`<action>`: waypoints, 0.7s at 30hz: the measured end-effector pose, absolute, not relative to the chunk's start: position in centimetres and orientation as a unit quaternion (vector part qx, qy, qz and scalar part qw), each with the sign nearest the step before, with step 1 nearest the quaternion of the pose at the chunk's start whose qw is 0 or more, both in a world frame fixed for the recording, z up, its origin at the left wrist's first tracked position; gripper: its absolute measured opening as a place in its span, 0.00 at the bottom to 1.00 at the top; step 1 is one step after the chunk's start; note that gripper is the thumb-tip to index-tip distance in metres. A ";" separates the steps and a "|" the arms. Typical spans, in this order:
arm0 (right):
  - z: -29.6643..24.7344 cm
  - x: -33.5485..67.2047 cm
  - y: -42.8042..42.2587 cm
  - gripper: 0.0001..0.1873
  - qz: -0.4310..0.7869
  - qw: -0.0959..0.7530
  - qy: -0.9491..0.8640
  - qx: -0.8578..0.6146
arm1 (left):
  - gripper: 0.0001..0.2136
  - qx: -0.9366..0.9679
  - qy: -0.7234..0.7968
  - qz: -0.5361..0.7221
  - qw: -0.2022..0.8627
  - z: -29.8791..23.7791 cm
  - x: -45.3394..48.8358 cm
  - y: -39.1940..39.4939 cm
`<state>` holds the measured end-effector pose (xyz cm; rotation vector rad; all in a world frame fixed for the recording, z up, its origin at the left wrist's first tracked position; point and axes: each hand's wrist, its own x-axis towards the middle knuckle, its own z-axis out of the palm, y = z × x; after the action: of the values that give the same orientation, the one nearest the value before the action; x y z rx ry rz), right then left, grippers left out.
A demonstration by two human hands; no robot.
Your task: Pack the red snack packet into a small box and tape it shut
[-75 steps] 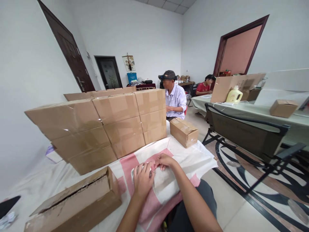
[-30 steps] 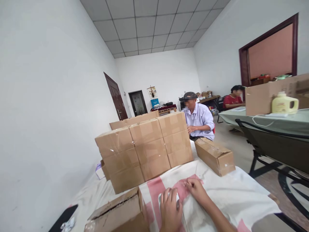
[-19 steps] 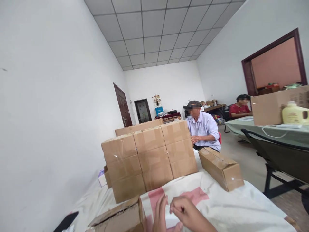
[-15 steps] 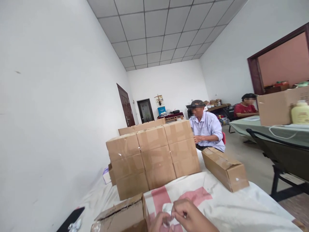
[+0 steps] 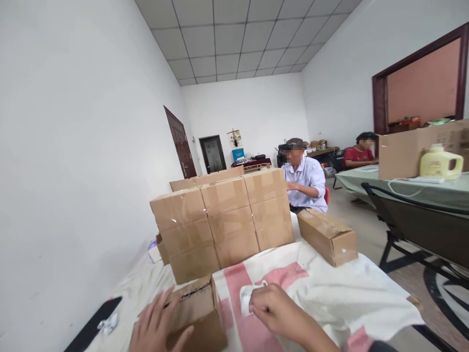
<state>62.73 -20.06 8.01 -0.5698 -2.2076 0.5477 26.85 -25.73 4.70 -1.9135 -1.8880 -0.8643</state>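
My left hand lies with fingers spread on a small cardboard box at the near edge of the bed-like surface; the box's top seam looks torn. My right hand is closed, its fingers pinched at a small white object above the red-and-white cloth. That object looks flat and thin, but its kind cannot be made out, and the fingers cover part of it. Behind both hands stands a block of taped cardboard boxes.
A long cardboard box rests at the right edge of the cloth. A black flat item and crumpled white paper lie at left. A person in a pale shirt sits beyond the boxes. A dark folding chair stands at right.
My left hand has left the white object and moved left onto the small box, fingers spreading. My right hand stays closed at the white object. The view has tilted down.
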 end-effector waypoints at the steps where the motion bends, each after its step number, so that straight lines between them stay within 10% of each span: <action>1: 8.3 62.7 -20.3 0.19 0.212 0.390 -0.868 -0.224 | 0.29 -0.671 -0.684 -0.244 0.152 5.3 25.0 -25.6; 11: 8.3 60.3 -20.1 0.26 0.327 0.451 -0.793 -0.246 | 0.30 -0.664 -0.724 -0.138 0.123 5.7 26.5 -27.6; 21: 7.7 56.9 -17.3 0.35 0.466 0.506 -0.632 -0.358 | 0.25 -0.838 -0.442 -0.261 0.183 5.6 25.7 -28.3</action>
<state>56.89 -17.30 7.70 -0.8638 -1.5237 1.1229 25.73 -28.30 5.61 -2.3646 -1.2477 -0.7352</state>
